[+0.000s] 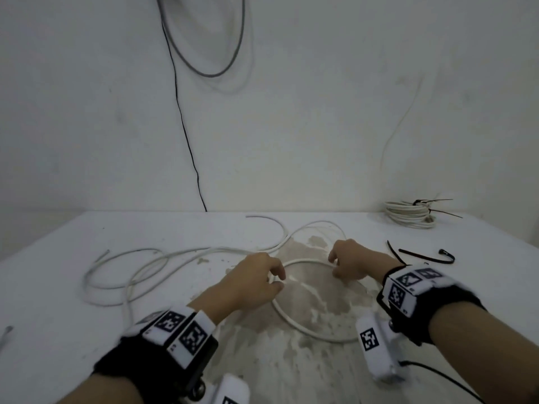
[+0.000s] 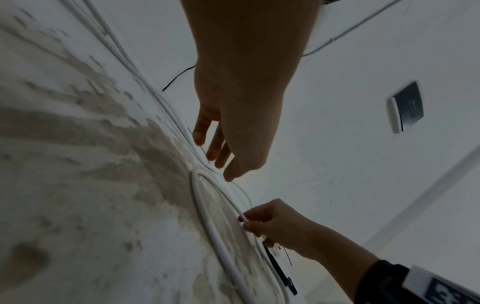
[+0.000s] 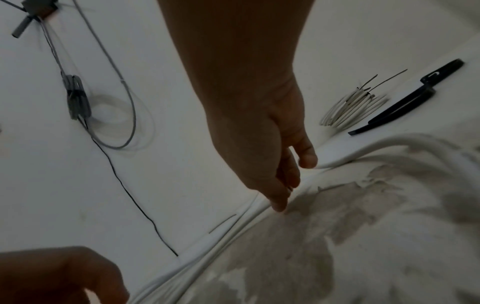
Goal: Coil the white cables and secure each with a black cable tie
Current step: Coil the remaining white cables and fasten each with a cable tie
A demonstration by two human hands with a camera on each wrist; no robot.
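A white cable lies on the white table, curled into one round loop between my hands. My left hand pinches the loop's left side with curled fingers. My right hand pinches its far right side; the left wrist view shows this hand gripping the cable. The rest of the cable trails in loose bends to the left. Black cable ties lie just right of my right hand. In the right wrist view the cable runs under my right fingers.
A tied white coil with black tie tails sits at the table's back right corner. On the wall behind hang a thin black wire and a grey cable loop. The tabletop under the loop is worn and stained.
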